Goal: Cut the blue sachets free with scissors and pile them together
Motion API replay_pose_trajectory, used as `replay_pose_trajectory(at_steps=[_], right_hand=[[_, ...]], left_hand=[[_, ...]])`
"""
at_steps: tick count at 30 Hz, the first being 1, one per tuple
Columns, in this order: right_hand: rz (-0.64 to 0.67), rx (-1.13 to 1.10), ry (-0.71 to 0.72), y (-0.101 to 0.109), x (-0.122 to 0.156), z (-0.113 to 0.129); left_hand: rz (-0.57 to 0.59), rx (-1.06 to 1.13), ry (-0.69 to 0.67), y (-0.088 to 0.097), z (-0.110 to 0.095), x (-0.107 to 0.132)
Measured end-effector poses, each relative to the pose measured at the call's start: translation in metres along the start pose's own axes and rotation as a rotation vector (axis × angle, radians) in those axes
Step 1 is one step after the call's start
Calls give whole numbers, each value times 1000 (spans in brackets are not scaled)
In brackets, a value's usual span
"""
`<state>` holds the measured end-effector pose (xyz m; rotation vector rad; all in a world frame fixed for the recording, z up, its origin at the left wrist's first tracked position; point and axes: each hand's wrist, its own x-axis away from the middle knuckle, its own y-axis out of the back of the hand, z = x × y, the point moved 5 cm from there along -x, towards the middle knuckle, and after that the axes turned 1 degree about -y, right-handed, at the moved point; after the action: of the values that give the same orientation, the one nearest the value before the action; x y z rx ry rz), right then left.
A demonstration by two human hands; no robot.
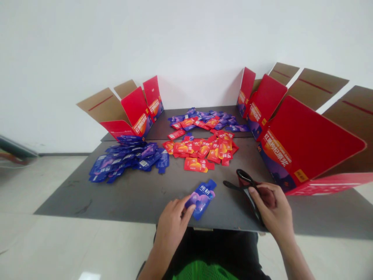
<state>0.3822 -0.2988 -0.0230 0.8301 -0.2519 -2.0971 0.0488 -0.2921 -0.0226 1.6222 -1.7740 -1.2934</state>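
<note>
My left hand [175, 217] pinches a blue-purple spouted pouch [201, 197] by its left edge, between thumb and fingers, low over the front of the dark table. In my right hand [272, 208] is a glossy black looped object [246, 178] with dark red showing inside; its exact kind I cannot make out. Several red pouches [198, 165] lie in a loose pile just beyond my hands. To the left spreads a heap of blue pouches [125, 159]. At the back, a mixed pile of blue and red pouches [204, 119] overlaps.
Red cardboard boxes with raised flaps stand at the left [138, 111] and along the right [309, 144], the nearest one close to my right hand. The grey table [163, 202] ends in front of my lap. A white wall [186, 46] rises behind it.
</note>
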Motion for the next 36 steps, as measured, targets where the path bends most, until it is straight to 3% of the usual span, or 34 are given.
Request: replay_pose_trajectory(at_steps=[2, 5, 9, 12, 16, 19, 23, 26, 29, 32, 34, 36], right_hand=[[53, 14, 27, -2, -1, 1], [114, 49, 104, -6, -7, 11], [219, 13, 195, -22, -17, 47], [309, -67, 300, -48, -11, 92], [624, -117, 530, -97, 26, 135], [702, -30, 651, -119, 35, 131], [591, 160, 635, -122, -5, 105], [470, 205, 585, -112, -27, 107], [426, 79, 567, -105, -7, 130], [590, 23, 653, -114, 35, 145], [649, 49, 674, -120, 45, 138], [609, 102, 641, -124, 33, 122]], left_hand=[[34, -73, -77, 0, -3, 6], [-23, -113, -194, 4, -7, 18], [-48, -105, -393, 2, -10, 37], [-53, -81, -475, -3, -10, 46], [-52, -50, -445, -5, -6, 49], [-44, -26, -430, -5, -6, 48], [-52, -30, -419, -5, -8, 47], [-53, -38, -399, -5, -10, 46], [-36, -37, -406, -5, -12, 45], [12, -46, -389, -5, -11, 43], [37, -47, -389, -5, -10, 42], [39, -39, -401, -5, -10, 41]])
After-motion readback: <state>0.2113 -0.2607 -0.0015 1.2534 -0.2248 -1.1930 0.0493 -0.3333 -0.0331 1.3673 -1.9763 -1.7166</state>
